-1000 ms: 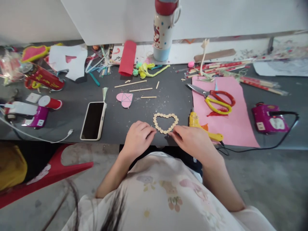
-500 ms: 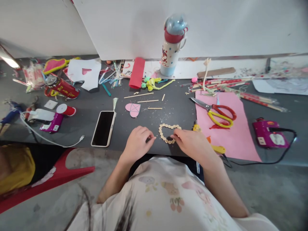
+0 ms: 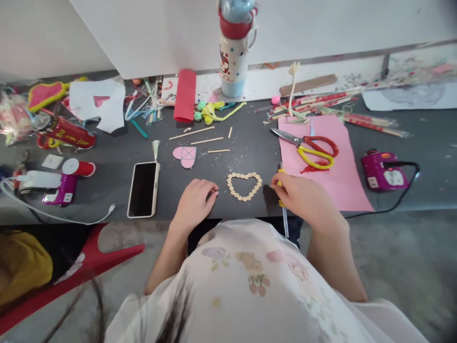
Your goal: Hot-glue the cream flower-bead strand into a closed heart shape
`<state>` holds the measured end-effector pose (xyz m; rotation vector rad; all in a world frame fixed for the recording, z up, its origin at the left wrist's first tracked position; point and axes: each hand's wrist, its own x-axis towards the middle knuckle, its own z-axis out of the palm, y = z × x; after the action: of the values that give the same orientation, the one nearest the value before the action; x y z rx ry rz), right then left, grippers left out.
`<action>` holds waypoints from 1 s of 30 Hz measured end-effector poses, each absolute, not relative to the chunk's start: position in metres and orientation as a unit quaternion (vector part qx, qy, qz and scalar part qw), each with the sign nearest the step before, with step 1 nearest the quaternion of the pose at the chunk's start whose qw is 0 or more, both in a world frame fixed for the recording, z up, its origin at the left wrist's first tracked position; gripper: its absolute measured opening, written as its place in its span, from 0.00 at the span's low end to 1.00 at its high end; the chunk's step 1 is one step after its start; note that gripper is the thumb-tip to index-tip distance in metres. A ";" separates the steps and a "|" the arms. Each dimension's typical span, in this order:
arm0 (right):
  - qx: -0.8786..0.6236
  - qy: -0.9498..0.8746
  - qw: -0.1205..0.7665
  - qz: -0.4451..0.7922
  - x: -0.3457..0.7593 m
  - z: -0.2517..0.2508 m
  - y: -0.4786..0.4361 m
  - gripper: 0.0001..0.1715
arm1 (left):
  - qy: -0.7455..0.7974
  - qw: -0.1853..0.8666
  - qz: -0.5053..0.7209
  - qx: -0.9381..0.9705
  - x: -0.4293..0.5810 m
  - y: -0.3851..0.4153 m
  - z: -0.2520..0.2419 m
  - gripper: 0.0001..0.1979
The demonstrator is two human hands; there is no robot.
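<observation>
Tabletop in dark grey carries everything here, with a pink sheet lying flat at the right and red-and-yellow scissors across its upper part. The right hand is bent over a yellow glue gun near the sheet's left edge, thumb and fingertips drawn close together; much of the tool is hidden, so I cannot tell whether the fingers have closed around it. The left hand rests near the front edge, loosely curled, its thumb close to the fingertips; nothing shows in it, though a tiny piece could be hidden. Between the hands, touching neither, the heart outline lies flat, seemingly built from short wooden pieces. It should be very light and stiff, dry rather than slippery, and fragile at its joints, so a gentle pinch on both side runs looks safer than tugging at one corner. The gun looks like light, hard plastic, best held by its handle, clear of the possibly hot nozzle. Farther back lie thin wooden sticks, likely easy to snap.
</observation>
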<state>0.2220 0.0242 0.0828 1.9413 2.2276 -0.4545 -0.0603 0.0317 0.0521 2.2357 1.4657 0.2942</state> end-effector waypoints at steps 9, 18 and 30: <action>0.659 0.736 0.066 -0.144 0.232 0.081 0.018 0.12 | 0.503 0.204 0.084 0.836 -0.035 0.064 0.042 0.11; 0.660 0.731 0.074 -0.157 0.234 0.082 0.014 0.13 | 0.451 0.182 0.039 0.873 -0.005 0.087 0.040 0.12; 0.652 0.738 0.068 -0.162 0.237 0.081 0.014 0.12 | 0.409 0.159 0.009 0.899 0.001 0.098 0.039 0.08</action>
<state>0.2369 0.0137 0.0814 1.9638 2.2218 -0.4875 0.0014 0.0976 0.0386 2.5686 1.1684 0.0251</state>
